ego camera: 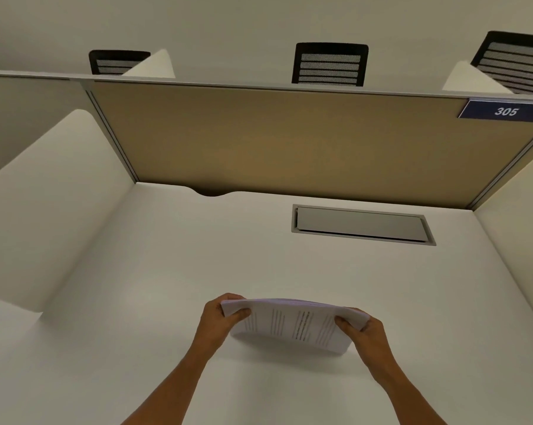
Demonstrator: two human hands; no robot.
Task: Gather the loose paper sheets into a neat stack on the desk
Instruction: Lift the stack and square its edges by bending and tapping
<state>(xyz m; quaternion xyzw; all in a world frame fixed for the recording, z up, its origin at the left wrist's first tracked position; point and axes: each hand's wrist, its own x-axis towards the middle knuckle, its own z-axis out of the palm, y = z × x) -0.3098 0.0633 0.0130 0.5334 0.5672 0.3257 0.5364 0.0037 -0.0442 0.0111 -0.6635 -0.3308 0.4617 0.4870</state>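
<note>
I am gripping the paper stack [292, 325] at both short ends, left hand [220, 317] and right hand [366, 331] pinching closed on it; its long axis is running hand to hand, held over the desk [167, 271].

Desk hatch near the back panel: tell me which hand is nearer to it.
Right. The right hand sits almost straight in front of the hatch; the left hand is off to its left.

Plain white study carrel desk [154, 271], tan divider panel [274, 139] at the far side, blue "305" tag [504, 111] far right, closed cable hatch [361, 224], three black mesh chairs [330, 64] beyond.
</note>
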